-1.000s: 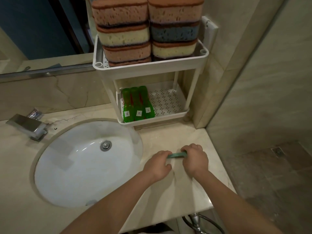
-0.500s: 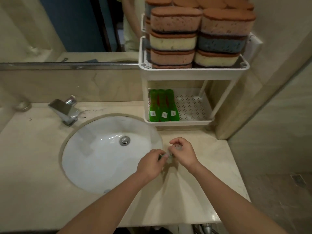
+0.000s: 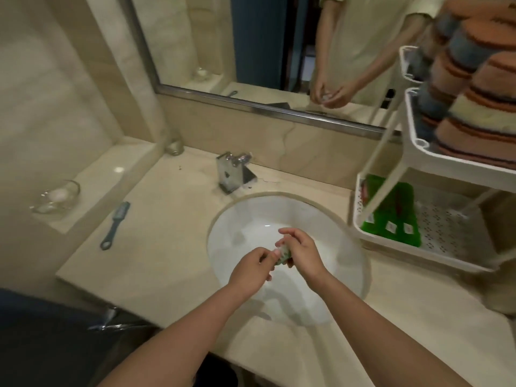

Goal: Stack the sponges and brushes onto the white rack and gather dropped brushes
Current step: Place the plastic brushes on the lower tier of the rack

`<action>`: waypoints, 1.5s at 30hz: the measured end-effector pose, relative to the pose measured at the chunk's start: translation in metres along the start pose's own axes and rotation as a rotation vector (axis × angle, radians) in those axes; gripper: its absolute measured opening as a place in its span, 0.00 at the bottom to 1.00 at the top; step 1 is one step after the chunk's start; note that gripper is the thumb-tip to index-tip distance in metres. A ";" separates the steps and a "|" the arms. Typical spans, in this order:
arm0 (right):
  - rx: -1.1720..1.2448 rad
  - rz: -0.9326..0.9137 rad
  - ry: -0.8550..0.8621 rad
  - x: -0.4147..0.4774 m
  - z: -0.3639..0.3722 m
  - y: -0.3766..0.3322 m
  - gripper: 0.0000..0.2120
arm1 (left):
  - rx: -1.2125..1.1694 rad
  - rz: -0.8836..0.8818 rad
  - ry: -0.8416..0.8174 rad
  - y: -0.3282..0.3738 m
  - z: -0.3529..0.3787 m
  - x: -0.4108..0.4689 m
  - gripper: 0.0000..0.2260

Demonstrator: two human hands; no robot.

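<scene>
Hands [image 3: 249, 268] [image 3: 303, 255] around slim green brush [image 3: 283, 254]

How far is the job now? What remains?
Done: sponges are stacked on the rack's top shelf, green brushes lie on the lower one. In hand: the left hand and right hand hold a small brush over the sink. Remaining: a grey brush lies on the counter.

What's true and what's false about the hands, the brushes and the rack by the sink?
1. The left hand and right hand hold a small green brush over the sink. True.
2. The grey brush lies inside the sink. False: it lies on the counter, left of the sink.
3. Sponges are stacked on the top shelf of the rack. True.
4. The rack's bottom shelf holds only sponges. False: green brushes lie there.
</scene>
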State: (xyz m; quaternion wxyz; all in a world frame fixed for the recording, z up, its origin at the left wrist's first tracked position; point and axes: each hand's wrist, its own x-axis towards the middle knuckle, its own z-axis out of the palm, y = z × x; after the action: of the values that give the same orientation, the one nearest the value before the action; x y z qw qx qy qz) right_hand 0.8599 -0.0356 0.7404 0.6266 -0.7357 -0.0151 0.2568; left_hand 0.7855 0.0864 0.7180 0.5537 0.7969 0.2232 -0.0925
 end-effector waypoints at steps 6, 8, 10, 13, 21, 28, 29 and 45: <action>-0.060 0.001 -0.082 0.028 0.097 -0.027 0.11 | -0.195 -0.077 0.108 -0.036 -0.086 0.012 0.15; -0.059 0.006 -0.122 0.037 0.126 -0.034 0.11 | -0.224 -0.090 0.164 -0.048 -0.113 0.017 0.16; -0.045 0.015 -0.158 0.045 0.154 -0.040 0.10 | -0.245 -0.086 0.209 -0.059 -0.137 0.021 0.16; -0.023 0.032 -0.199 0.056 0.194 -0.046 0.10 | -0.255 -0.090 0.281 -0.076 -0.170 0.025 0.15; 0.015 0.101 -0.317 0.081 0.288 -0.057 0.12 | -0.115 -0.196 0.470 -0.115 -0.254 0.027 0.13; 0.001 0.184 -0.358 0.093 0.347 -0.053 0.12 | 0.076 -0.314 0.635 -0.153 -0.316 0.035 0.07; -0.015 0.190 -0.357 0.095 0.352 -0.051 0.11 | 0.093 -0.320 0.631 -0.157 -0.320 0.038 0.07; -0.130 0.278 -0.411 0.118 0.390 -0.039 0.13 | -0.130 -0.346 0.592 -0.179 -0.330 0.059 0.09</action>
State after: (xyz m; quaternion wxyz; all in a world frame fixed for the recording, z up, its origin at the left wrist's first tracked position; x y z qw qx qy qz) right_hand 0.8193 0.3695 0.7017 0.5206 -0.7017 -0.0572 0.4830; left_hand 0.7223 0.4577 0.6663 0.4909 0.7025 0.5112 0.0646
